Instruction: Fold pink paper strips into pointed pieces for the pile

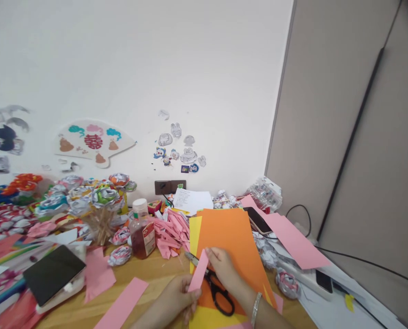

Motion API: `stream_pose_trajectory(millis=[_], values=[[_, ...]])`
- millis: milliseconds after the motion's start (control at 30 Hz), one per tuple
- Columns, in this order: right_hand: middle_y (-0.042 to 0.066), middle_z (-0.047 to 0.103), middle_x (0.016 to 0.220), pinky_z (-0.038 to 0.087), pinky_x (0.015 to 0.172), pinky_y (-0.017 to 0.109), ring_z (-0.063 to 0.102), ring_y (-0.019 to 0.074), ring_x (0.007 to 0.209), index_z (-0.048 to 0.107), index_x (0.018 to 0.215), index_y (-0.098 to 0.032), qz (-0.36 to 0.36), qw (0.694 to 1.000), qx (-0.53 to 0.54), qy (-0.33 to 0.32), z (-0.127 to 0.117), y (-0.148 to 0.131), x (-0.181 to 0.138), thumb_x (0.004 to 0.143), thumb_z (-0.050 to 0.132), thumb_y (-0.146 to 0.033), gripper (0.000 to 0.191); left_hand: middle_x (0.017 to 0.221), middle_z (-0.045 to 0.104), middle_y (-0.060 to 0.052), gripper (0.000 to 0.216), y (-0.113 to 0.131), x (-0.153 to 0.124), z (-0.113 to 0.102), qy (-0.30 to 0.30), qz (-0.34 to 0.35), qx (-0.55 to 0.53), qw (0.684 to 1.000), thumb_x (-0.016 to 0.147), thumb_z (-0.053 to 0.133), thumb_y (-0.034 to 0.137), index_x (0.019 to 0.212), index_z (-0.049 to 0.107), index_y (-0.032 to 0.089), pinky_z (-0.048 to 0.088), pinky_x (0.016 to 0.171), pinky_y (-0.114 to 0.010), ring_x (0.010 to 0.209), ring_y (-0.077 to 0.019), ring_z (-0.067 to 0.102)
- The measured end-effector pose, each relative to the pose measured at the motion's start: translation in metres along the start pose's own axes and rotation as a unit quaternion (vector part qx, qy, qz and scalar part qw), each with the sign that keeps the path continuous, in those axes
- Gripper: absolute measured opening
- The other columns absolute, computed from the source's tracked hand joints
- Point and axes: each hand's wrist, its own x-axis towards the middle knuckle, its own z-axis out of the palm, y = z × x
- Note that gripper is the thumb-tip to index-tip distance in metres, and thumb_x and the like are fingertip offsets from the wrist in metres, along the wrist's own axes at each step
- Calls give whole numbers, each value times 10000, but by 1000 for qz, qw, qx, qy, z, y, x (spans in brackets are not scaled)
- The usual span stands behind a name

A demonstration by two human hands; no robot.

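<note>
A short pink paper strip (199, 271) is stretched between my two hands, slanting up to the right. My left hand (182, 294) pinches its lower end between thumb and fingers. At the upper end, the fingertips of my right hand (221, 265) close on the strip; a silvery bracelet is on that wrist. Beneath the strip and the right hand, black-handled scissors (222, 299) lie on a stack of orange paper (226, 228) with yellow paper (194, 228) under it. To the left of my left hand, a longer pink strip (121, 304) rests on the wooden table (163, 274).
A glue bottle (142, 237) stands beside a pile of folded pink paper pieces (171, 230). Paper flowers (106, 196) crowd the left back. A black tablet-like device (55, 274) lies at left. On the right are a pink sheet (296, 240), a phone (257, 220) and cables.
</note>
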Motion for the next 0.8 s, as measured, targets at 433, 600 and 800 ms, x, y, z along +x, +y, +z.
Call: stream_pose_trajectory(millis=[433,600,800], values=[[-47,374,506,250,444,202,332,74,462,422,602,-157,3,990,102,-102,7,-11,-13,795,430,-506,398,662,611,-35,291,23,-15,9,-22,49,-199,978,732,547,431,745,588,143,431,566,-240,633,-156,573],[-41,386,544,259,451,201,341,73,475,458,644,-148,10,986,138,-89,9,-13,-13,790,444,-508,389,557,543,20,326,1,8,5,48,92,-179,978,669,611,463,733,563,146,380,451,-202,449,-91,477],[-30,410,570,268,464,204,367,74,486,481,673,-142,12,980,160,-119,9,-21,-18,805,434,-495,379,711,636,-37,339,-6,19,-2,82,147,-153,974,588,689,436,733,584,149,452,692,-268,710,-177,579]])
